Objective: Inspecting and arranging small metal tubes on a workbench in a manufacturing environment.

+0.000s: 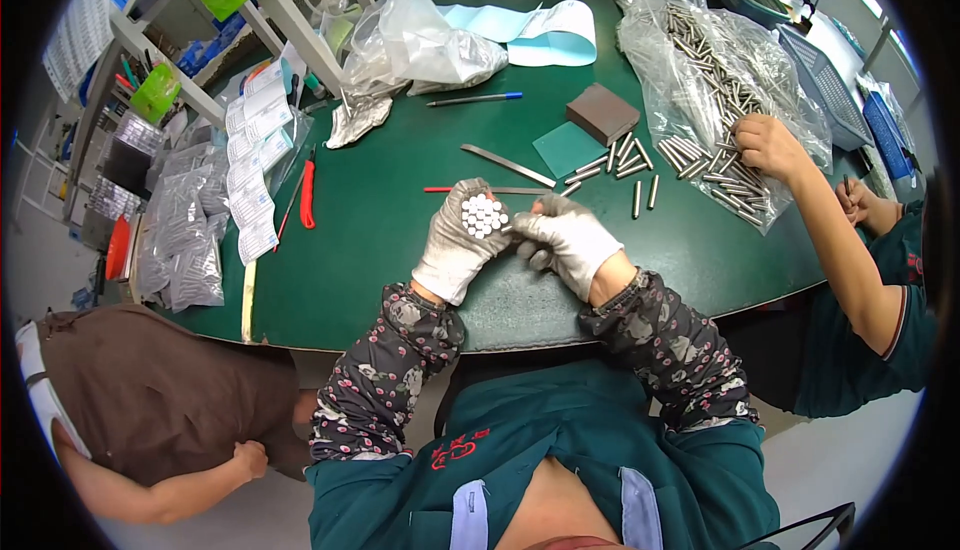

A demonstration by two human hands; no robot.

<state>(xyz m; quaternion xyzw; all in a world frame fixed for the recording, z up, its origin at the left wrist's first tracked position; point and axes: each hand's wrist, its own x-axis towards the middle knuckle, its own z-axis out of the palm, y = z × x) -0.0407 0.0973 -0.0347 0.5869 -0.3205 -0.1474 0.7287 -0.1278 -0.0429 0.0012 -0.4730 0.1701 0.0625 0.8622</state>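
Observation:
My left hand (452, 250), in a white and grey work glove, is wrapped round a bundle of metal pins (484, 216), their bright round ends facing up. Close beside it, my gloved right hand (572, 240) has its fingers pinched together, touching the bundle's right edge. A small bright end, seemingly of one more pin, shows at those fingertips; the rest of it is hidden. Just beyond my hands lie a red-handled thin tool (440, 190) and a flat metal strip (508, 166). Several loose pins (637, 199) rest to the right, near a brown block (602, 113) and a green square pad (570, 150).
A clear plastic bag (640, 30) spills many pins (715, 80) at the right, where a co-worker's hand (770, 148) reaches in. A pen (475, 100), a red-handled cutter (308, 195), paper sheets (250, 170) and bagged parts (185, 230) lie around. Another person (160, 400) stands at left.

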